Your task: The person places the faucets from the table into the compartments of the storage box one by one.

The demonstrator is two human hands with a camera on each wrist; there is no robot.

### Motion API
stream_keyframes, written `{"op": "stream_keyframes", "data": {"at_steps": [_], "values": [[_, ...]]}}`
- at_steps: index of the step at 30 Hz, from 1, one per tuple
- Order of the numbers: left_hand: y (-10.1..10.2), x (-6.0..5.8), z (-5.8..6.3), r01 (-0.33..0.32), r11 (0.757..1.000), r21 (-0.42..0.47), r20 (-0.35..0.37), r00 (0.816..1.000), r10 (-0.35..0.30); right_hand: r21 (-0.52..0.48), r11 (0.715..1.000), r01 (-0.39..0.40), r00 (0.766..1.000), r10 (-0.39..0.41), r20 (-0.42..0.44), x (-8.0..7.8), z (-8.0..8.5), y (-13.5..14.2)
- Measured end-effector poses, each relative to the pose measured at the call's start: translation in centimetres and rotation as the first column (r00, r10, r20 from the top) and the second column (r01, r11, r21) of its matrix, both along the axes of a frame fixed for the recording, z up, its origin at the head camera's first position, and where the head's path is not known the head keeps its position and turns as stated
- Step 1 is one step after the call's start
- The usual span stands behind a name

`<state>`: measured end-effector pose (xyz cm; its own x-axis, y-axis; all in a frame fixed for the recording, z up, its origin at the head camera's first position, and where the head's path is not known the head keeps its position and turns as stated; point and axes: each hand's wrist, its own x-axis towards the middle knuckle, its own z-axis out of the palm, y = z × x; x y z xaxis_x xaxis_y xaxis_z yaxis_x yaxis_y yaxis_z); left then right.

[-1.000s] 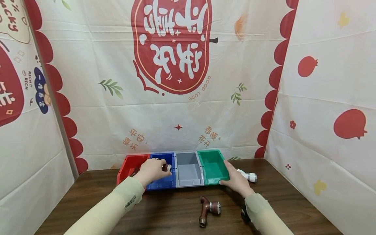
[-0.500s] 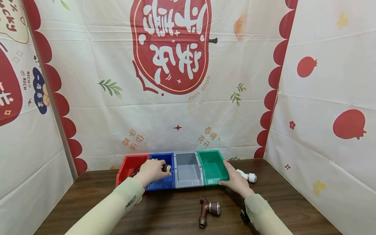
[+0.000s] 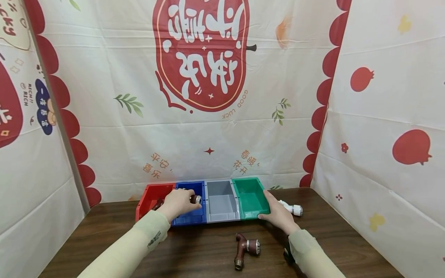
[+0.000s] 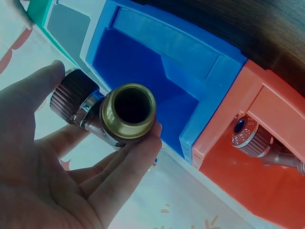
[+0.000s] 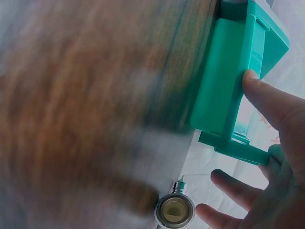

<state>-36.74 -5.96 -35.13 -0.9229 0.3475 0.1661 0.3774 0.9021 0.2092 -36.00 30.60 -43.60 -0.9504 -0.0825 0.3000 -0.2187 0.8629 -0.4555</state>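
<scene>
My left hand (image 3: 179,202) holds a dark brown faucet (image 4: 90,107) over the blue bin (image 3: 189,221). Its thumb lies at the ribbed knob, its other fingers are under the body, and the round brass opening faces the left wrist camera. At the right end of the row, my right hand (image 3: 279,214) grips the near corner of the green bin (image 5: 217,81), thumb on the front rim and index finger at the side. The lower fingers stretch out near a white faucet (image 3: 296,210). Another brown faucet (image 4: 257,143) lies in the red bin (image 4: 233,191).
A grey bin (image 3: 222,206) joins the blue and green ones. On the wooden table (image 3: 201,255), one more brown faucet (image 3: 240,251) lies in front of the row. Printed cloth (image 3: 139,146) hangs behind and on both sides. A dark object (image 3: 287,255) shows by the right sleeve.
</scene>
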Motion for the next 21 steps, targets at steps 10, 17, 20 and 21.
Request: {"op": "stream_keyframes", "data": {"at_steps": [10, 17, 20, 21], "values": [[-0.30, -0.62, -0.25, -0.013, 1.000, 0.003, -0.005, 1.000, 0.013, -0.001, 1.000, 0.002, 1.000, -0.002, -0.004, 0.00, 0.12, -0.17], [-0.20, -0.72, -0.09, -0.030, 0.999, -0.019, -0.017, 0.999, 0.030, 0.003, 1.000, 0.007, 1.000, -0.007, 0.006, -0.16, 0.00, -0.03], [-0.16, -0.74, 0.04, -0.041, 0.999, -0.024, -0.016, 0.999, 0.040, 0.007, 1.000, 0.007, 1.000, -0.007, 0.001, -0.22, -0.12, -0.02], [-0.14, -0.76, 0.06, -0.044, 0.999, -0.022, -0.012, 0.999, 0.044, 0.008, 1.000, 0.005, 1.000, -0.005, -0.001, -0.20, -0.17, -0.02]]}}
